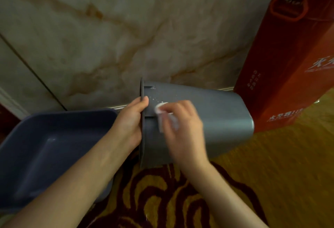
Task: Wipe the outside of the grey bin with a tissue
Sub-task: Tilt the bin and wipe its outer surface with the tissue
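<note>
A person steadies the grey bin (207,117), tipped on its side above a patterned rug (162,200), the left hand (129,124) gripping its rim while the right hand (182,128) pinches a crumpled tissue (160,109) against the wall near white specks (156,100). Firm, overlapping strokes toward the specks, turning the bin, would likely clean best.

Surroundings: tub, carton, wall, rug

Dark blue plastic tub (45,148) at lower left, open side up, inside bare. Tall red carton (289,50) at right, upright, white print and a handle drawing on its faces. Marble-patterned wall (112,34) behind, brown veins. Rug (162,200) below, gold with maroon swirls.
</note>
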Tool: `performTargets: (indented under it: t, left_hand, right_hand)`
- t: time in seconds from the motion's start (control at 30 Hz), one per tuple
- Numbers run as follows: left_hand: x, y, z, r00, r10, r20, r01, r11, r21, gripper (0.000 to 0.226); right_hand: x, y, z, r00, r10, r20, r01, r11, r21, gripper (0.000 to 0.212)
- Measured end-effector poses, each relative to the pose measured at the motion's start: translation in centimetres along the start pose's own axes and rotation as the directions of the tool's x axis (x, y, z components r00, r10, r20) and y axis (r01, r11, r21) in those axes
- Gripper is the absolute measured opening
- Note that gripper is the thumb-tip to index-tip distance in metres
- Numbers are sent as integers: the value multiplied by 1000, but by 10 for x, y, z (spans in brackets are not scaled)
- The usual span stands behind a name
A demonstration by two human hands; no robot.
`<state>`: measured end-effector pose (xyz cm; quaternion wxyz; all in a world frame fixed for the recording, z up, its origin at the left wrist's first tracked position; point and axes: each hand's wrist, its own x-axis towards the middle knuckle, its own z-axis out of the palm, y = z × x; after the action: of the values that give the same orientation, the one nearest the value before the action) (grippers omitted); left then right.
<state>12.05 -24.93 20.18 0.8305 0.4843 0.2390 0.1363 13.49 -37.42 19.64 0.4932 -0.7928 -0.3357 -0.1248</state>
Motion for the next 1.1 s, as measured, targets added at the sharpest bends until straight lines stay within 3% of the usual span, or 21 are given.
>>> performTargets:
  t: [0.07, 0.33, 0.57, 0.63, 0.8, 0.97, 1.1]
  left_hand:
    - [-2, 1, -7, 999, 47, 2, -47, 999, -16, 23]
    - [-9, -21, -33, 998, 66, -15, -67, 996, -64, 25]
    - [-6, -27, -42, 999, -20, -41, 16, 995, -95, 30]
    - [-6, -28, -42, 997, -60, -47, 54, 993, -105, 34]
    - [-6, -27, -41, 996, -77, -44, 71, 990, -124, 44]
    - [-5, -25, -39, 995, -81, -50, 73, 986, -150, 40]
    - [-3, -24, -38, 994, -73, -81, 65, 994, -91, 39]
  right_hand:
    - [-3, -14, 21, 996, -48, 69, 48, 999, 6, 17]
    - [-25, 17, 35, 996, -63, 66, 74, 980, -187, 19]
    - [-3, 68, -6, 952, 231, -203, -270, 944, -191, 18]
    - [3, 54, -1, 963, 191, -188, -220, 964, -149, 20]
    - [-2, 2, 44, 990, -81, 116, 90, 993, -70, 19]
    - [11, 4, 50, 984, -67, 167, 70, 997, -12, 18]
    - [21, 18, 38, 989, -53, 140, 67, 992, -103, 14]
